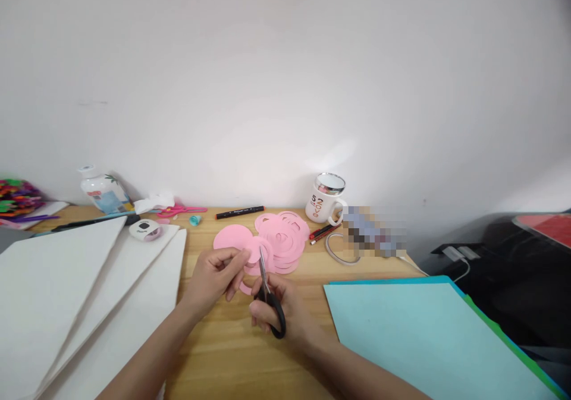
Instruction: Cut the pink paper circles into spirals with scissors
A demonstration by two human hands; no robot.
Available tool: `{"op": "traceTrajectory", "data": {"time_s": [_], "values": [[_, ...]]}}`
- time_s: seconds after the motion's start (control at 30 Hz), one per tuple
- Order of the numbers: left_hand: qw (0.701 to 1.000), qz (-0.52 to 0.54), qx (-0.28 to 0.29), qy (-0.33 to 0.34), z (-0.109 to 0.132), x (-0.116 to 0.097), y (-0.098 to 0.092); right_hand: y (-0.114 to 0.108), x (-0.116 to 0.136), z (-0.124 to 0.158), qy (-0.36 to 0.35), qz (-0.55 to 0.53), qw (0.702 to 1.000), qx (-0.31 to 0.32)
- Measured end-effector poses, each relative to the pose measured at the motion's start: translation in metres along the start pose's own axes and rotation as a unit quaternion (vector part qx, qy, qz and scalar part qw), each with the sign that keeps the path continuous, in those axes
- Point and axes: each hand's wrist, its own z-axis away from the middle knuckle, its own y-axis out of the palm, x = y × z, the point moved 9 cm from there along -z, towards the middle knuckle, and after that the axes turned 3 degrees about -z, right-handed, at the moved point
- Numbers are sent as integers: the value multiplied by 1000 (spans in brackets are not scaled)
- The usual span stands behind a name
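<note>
My left hand [224,271] pinches a small round piece of pink paper [253,251] between thumb and fingers. In my right hand [281,305] is a pair of scissors [275,312] with black handles, its blades pointing up and away from me. The blades lie at the right side of the pink paper, where a curved strip curls beside them. Behind my hands, a pile of cut pink paper shapes [285,239] lies on the wooden table [241,352]. A larger pink paper disc [232,236] rests to the left of that pile.
White sheets [57,293] cover the left side; light blue paper [414,328] lies at right. Along the wall stand a white mug [322,201] and a white bottle [104,192]. A black marker [239,212], pink scissors [182,210] and a white correction-tape-like device [145,229] lie nearby.
</note>
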Motion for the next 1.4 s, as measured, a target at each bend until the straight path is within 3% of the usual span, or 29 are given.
{"op": "traceTrajectory", "data": {"time_s": [0.17,0.5,0.73,0.93,1.4], "values": [[1000,-8,-27,8,1,-3,-4,0,-1,-1,-12,-13,1000,1],[999,-36,-3,-6,2,-3,3,4,2,1,-10,-1,1000,18],[998,1,61,-18,1,5,11,5,11,0,-51,-11,998,22],[997,17,75,-27,2,9,12,4,17,0,-61,-6,998,22],[999,13,40,-10,1,5,4,3,6,0,-22,-11,999,20]]}}
